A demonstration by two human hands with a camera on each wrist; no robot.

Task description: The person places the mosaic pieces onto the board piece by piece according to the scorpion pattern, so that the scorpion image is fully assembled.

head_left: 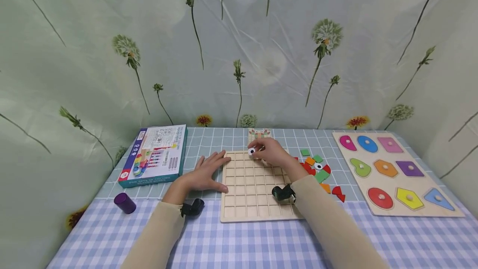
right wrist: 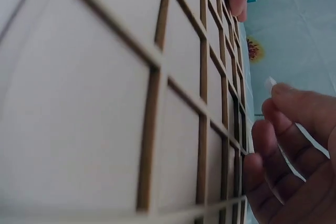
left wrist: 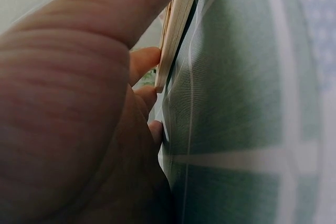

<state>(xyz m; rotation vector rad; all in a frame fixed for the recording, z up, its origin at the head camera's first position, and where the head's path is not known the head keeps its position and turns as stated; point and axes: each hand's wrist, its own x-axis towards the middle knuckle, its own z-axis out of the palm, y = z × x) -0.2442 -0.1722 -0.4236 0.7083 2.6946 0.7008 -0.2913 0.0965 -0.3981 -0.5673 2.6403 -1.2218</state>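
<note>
My right hand pinches a small white eye piece with a black ring between thumb and fingertips, over the far edge of a wooden grid board. In the right wrist view the eye piece shows as a pale edge at the fingertips, beside the board's ridges. At the board's left edge, my left hand lies with spread fingers, thumb and fingertips at the rim. The left wrist view shows those fingers against the board's side.
Loose red, green and orange pieces, another eye piece among them, lie right of the board. Behind it is a small patterned card. A boxed game and a purple cylinder are left; a knobbed shape puzzle is right.
</note>
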